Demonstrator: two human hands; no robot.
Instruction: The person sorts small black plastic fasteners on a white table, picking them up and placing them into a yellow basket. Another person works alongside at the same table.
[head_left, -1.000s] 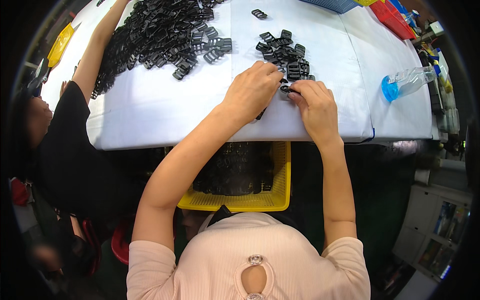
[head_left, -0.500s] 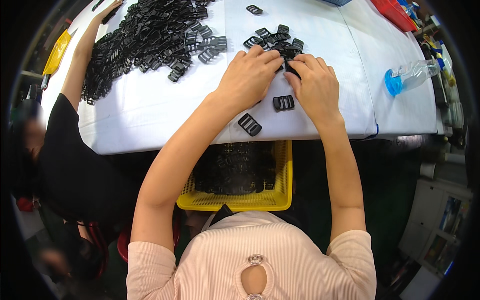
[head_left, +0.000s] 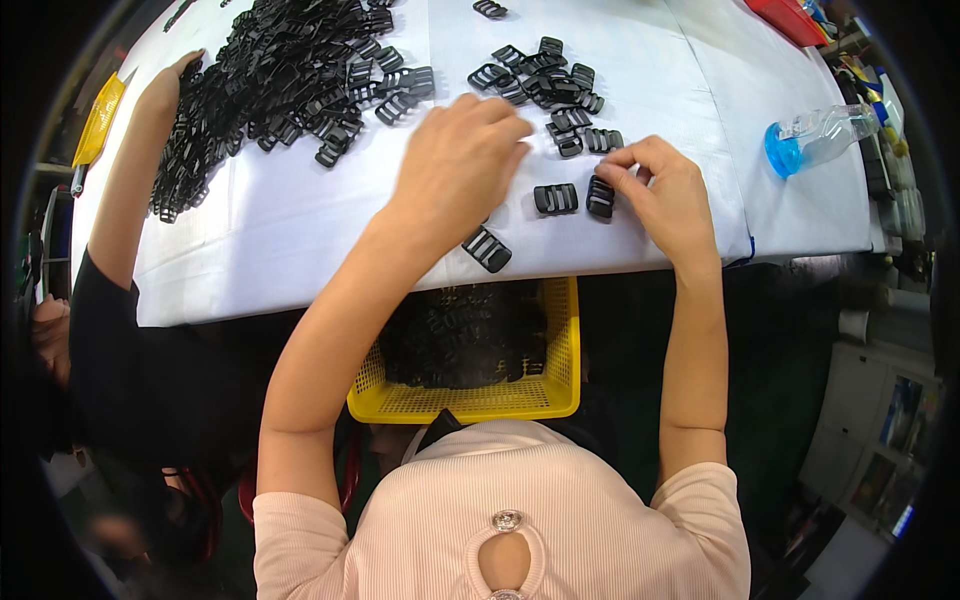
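Black plastic strap buckles with slots lie on the white cloth before me. My right hand (head_left: pixel 664 198) is closed, thumb and fingertips together at the upper end of one dark buckle (head_left: pixel 600 198). Just left of it another buckle (head_left: pixel 556 199) lies flat. My left hand (head_left: pixel 462 152) is over the cloth, smeared by motion; its fingers curl downward and I cannot see whether anything is in them. Near its wrist, toward the table edge, lies a further buckle (head_left: pixel 487 249). Beyond both hands is a small loose cluster of buckles (head_left: pixel 552 85).
A large heap of buckles (head_left: pixel 290 70) covers the left, where a co-worker's hand (head_left: pixel 165 88) touches its edge. A yellow basket (head_left: pixel 460 405) holding black pieces sits below the table edge. At right lies a clear bottle with a blue end (head_left: pixel 785 150); a red tray (head_left: pixel 790 20) is behind.
Both hands have drawn back from the cluster: the left leftward, the right toward me with a buckle at its fingertips. The co-worker's hand has come nearer along the heap. The view has shifted slightly.
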